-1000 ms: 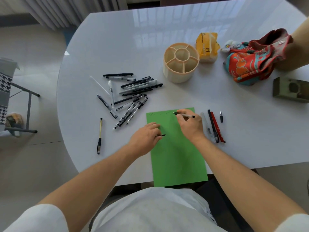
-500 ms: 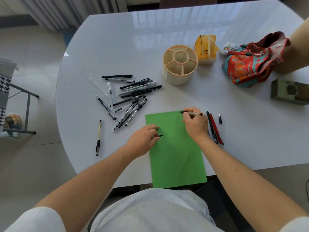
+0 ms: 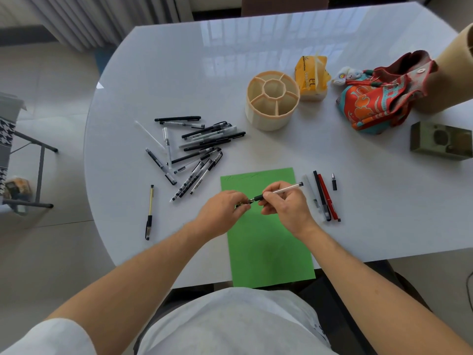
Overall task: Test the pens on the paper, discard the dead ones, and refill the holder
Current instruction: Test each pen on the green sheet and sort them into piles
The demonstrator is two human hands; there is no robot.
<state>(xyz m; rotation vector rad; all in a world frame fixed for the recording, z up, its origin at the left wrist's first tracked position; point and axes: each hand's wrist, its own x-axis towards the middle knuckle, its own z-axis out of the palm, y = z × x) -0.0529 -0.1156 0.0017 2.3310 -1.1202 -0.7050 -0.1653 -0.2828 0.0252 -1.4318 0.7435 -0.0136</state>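
Right hand (image 3: 284,206) grips a clear-barrelled pen (image 3: 280,191), left hand (image 3: 225,208) pinching its black cap (image 3: 242,204).

One green paper (image 3: 268,247), one round holder (image 3: 271,100), three pens beside the paper (image 3: 323,198), one loose cap (image 3: 334,182), one yellow pen (image 3: 150,212)

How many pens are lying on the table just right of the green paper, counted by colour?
clear pen: 1
black pen: 1
red pen: 1
Total: 3 pens
The short black piece lying apart to their right is not counted as a pen.
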